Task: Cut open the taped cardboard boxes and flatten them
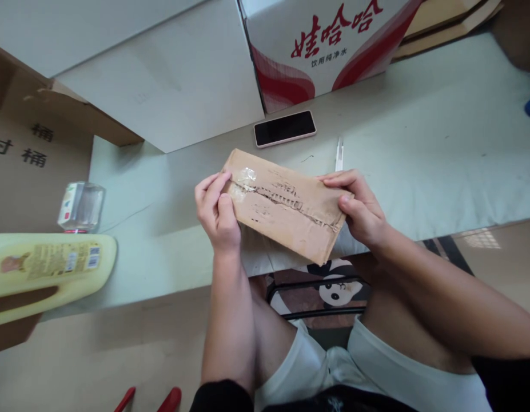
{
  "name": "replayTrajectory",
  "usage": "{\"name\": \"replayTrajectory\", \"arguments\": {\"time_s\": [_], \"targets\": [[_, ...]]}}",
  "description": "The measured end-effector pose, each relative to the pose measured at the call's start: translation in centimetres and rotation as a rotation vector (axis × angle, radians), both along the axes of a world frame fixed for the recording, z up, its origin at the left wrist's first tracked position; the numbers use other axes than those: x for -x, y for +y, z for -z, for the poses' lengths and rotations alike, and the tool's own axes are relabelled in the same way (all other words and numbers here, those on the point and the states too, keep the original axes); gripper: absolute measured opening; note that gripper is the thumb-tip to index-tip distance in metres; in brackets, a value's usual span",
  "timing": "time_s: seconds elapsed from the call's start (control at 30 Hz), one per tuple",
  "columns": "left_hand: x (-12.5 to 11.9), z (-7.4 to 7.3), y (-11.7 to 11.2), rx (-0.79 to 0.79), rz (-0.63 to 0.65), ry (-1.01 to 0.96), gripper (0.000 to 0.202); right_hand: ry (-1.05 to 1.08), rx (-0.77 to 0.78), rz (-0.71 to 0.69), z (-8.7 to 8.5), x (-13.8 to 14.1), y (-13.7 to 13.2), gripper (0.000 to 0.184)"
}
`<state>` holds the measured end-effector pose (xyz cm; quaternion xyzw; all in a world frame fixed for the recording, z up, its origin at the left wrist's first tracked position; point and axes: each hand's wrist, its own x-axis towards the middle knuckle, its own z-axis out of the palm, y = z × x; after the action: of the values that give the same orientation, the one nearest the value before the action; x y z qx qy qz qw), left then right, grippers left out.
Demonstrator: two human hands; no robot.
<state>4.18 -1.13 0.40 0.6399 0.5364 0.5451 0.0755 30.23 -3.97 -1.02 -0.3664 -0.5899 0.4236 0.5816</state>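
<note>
Between my two hands I hold a small brown cardboard box (282,209), tilted above the near edge of the table. A torn, ragged seam runs along its upper face, with a shiny patch of clear tape near its left end. My left hand (217,212) grips the left end, thumb on top. At the right end, my right hand (359,206) pinches the corner between thumb and fingers. Behind the box lie a phone (285,129) with a dark screen and a slim white-handled tool (339,155), partly hidden by the box.
A white and red carton (329,51) and a large white box (162,86) stand at the back of the pale green table (436,143). On the left are a clear plastic bottle (82,206), a yellow jug (54,269) and a brown carton (28,149).
</note>
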Motion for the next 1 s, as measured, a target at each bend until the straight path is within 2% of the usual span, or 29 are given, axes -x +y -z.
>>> {"name": "replayTrajectory", "arguments": {"time_s": [0.23, 0.37, 0.57, 0.8, 1.0], "targets": [[0.3, 0.3, 0.0, -0.01, -0.022, 0.049, 0.037, 0.032, -0.02, -0.028, 0.1, -0.1, -0.2, 0.025], [0.5, 0.9, 0.1, -0.101, -0.004, 0.063, 0.039, 0.031, -0.02, -0.027, 0.1, 0.0, -0.2, 0.027], [-0.2, 0.7, -0.2, -0.112, -0.022, 0.083, 0.057, 0.042, 0.115, -0.012, -0.3, 0.1, -0.5, 0.035], [-0.2, 0.3, -0.3, -0.113, 0.022, 0.113, 0.051, 0.092, 0.094, -0.061, -0.1, 0.0, -0.6, 0.026], [-0.3, 0.1, -0.5, -0.084, 0.021, 0.126, 0.047, 0.101, 0.163, -0.051, -0.2, 0.2, -0.7, 0.034]]}}
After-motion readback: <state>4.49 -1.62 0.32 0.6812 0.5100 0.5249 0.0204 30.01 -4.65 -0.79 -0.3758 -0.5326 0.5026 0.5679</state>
